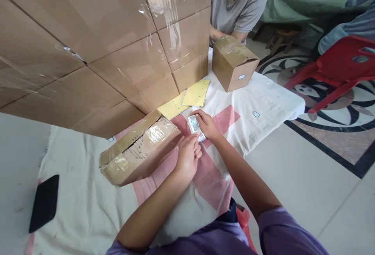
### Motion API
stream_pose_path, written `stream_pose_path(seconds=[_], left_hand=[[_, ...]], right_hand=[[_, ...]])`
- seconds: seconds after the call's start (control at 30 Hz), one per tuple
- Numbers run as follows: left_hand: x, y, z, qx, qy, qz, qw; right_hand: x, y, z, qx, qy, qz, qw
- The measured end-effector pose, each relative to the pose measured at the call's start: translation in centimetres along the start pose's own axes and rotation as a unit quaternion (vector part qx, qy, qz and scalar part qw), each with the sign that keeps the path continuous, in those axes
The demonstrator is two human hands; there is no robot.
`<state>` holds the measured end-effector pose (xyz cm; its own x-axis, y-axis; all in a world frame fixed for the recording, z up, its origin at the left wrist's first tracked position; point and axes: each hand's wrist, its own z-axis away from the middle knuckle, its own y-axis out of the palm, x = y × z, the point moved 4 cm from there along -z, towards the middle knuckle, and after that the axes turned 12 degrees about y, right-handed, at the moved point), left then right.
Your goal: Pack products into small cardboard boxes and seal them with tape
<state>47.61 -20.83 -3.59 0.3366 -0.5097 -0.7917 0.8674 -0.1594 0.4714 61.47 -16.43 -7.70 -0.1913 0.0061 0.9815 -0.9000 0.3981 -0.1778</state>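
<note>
A small white, flat, rectangular item (193, 123) with a greenish picture on its upper face sits between my hands over the table; its exact kind is not clear. My right hand (206, 125) grips it from the right, thumb laid over the top edge. From the near side, my left hand (189, 151) has its fingers curled and its thumb and forefinger pinched at the item's lower end. Just beyond lie two yellow sheets with wavy edges and small dots, the upper sheet (197, 94) overlapping the lower sheet (172, 106).
A taped carton (143, 149) rests left of my hands. Stacked large cartons (117, 43) rise behind it. Another box (234, 65) stands at the far end, before a person in grey. A black flat object (44, 203) lies left. A red chair (345, 63) is at right.
</note>
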Motion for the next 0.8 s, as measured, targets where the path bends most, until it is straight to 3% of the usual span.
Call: stream_pose_path(seconds=[0.27, 0.57, 0.8], left_hand=[[1.7, 0.7, 1.2, -0.027, 0.01, 0.015, 0.999], [4.0, 0.0, 2.1, -0.075, 0.013, 0.007, 0.997], [4.9, 0.0, 2.0, -0.077, 0.017, 0.006, 0.997]], right_hand=[[-0.2, 0.0, 0.1, 0.01, 0.0, -0.032, 0.999], [-0.1, -0.1, 0.2, 0.005, 0.008, -0.034, 0.999], [0.0, -0.1, 0.1, 0.003, 0.008, -0.018, 1.0]])
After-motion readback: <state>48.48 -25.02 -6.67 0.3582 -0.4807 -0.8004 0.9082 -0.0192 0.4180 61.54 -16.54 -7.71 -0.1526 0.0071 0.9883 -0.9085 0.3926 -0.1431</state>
